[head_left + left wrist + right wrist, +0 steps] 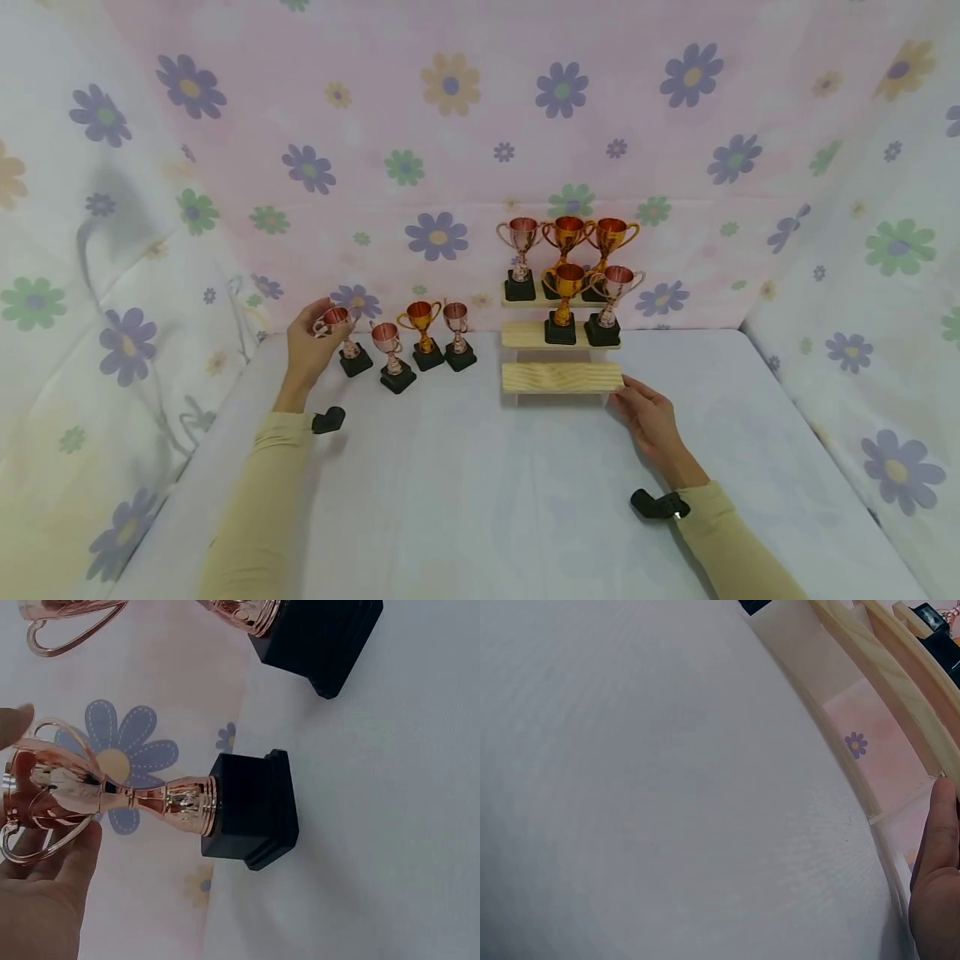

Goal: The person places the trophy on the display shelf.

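Note:
At the left, my left hand (309,343) holds a rose-gold trophy cup (154,791) by its bowl, with the thumb on one side and the fingers on the other. The black base of this trophy is close over the white table in the left wrist view. My right hand (654,421) pinches the right end of the lowest step of a wooden three-step stand (562,377). Its straight thumb (939,832) meets the edge of that board in the right wrist view.
Beside the held trophy stand a rose-gold trophy (387,340), a gold trophy (423,321) and another rose-gold trophy (457,321). Gold and rose-gold trophies fill the stand's upper two steps, including a gold one (564,287). A flowered cloth (480,158) hangs behind the table.

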`<state>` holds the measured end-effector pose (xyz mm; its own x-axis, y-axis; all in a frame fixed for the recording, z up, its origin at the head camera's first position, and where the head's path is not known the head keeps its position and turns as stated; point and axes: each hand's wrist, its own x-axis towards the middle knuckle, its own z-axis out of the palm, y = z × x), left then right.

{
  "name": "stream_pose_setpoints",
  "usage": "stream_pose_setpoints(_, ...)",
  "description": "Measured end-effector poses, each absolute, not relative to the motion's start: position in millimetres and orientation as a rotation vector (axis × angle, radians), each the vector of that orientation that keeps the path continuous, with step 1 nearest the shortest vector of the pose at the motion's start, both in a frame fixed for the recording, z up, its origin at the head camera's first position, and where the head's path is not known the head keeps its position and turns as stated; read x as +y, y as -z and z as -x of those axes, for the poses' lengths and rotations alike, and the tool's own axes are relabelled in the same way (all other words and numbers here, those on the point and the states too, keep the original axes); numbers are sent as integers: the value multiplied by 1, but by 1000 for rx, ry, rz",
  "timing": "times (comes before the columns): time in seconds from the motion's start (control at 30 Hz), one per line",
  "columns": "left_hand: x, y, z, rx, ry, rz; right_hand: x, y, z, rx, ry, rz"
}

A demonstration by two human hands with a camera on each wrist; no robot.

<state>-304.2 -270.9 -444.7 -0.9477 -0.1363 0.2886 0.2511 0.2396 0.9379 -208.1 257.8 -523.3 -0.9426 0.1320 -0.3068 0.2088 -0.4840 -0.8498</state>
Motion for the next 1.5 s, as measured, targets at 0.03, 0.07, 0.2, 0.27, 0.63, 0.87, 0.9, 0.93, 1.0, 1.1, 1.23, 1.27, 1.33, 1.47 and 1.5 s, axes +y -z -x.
stream_pose_setpoints(0.03,-268,443,302,-2191,1767,107,258,523,208,1572,2616,-519)
stream_pose_setpoints(0.07,-266,441,300,-2175,1770,110,258,523,208,1579,2612,-516)
stream_pose_setpoints(0.2,-259,442,296,-2131,1777,70,258,523,207,1598,2599,-510)
stream_pose_setpoints(0.27,-257,446,295,-2106,1783,36,257,523,206,1604,2593,-510)
stream_pose_setpoints(0.63,-265,474,304,-1992,1789,-95,256,521,205,1582,2619,-499)
stream_pose_setpoints(0.87,-261,464,290,-2011,1833,-59,256,522,205,1539,2644,-512)
stream_pose_setpoints(0.9,-261,464,289,-2011,1839,-55,256,522,205,1540,2643,-510)
stream_pose_setpoints(0.93,-261,464,288,-2008,1846,-53,256,522,205,1542,2639,-511)
stream_pose_setpoints(1.0,-260,465,287,-2004,1855,-56,256,521,205,1547,2633,-515)
stream_pose_setpoints(1.1,-260,471,288,-2003,1840,-53,256,520,206,1548,2627,-519)
stream_pose_setpoints(1.23,-264,483,291,-1964,1786,-42,255,518,207,1543,2629,-516)
stream_pose_setpoints(1.27,-264,484,290,-1958,1764,-45,255,518,207,1542,2628,-521)
stream_pose_setpoints(1.33,-266,486,287,-1954,1716,-54,255,518,208,1554,2620,-522)
stream_pose_setpoints(1.47,-268,483,273,-1970,1675,-69,256,519,208,1568,2615,-523)
stream_pose_setpoints(1.5,-269,482,269,-1983,1670,-73,256,519,208,1572,2613,-522)
